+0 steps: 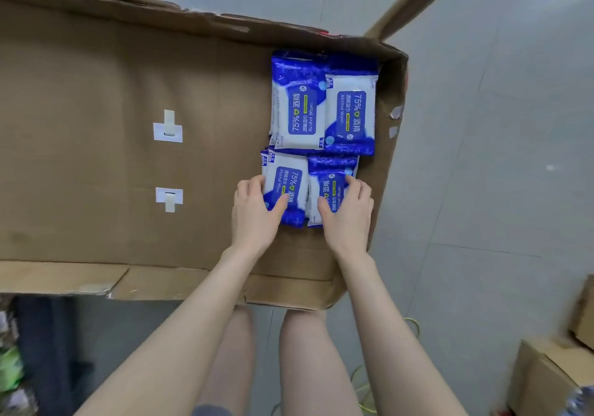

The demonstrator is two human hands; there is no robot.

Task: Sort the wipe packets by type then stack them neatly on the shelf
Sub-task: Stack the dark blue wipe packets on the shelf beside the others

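Four blue-and-white wipe packets lie two by two at the right end of the cardboard shelf (96, 158), each apparently topping a small stack. The left hand (254, 213) holds the near-left packet (287, 187), thumb on top and fingers at its left edge. The right hand (348, 213) grips the near-right packet (331, 187) just beside it. The far-left packet (299, 110) and far-right packet (350, 113) touch side by side behind them

Four stacks of alcohol wipe packets are counted on one cardboard shelf (96, 78): the back-left stack (297, 110), back-right stack (350, 113), front-left stack (289, 181) and front-right stack (329, 181); the number under each top packet cannot be told. Two white adhesive tabs are counted, a far tab (168, 128) and a near tab (169, 197). Two hands are counted, the left hand (254, 213) and the right hand (348, 213).
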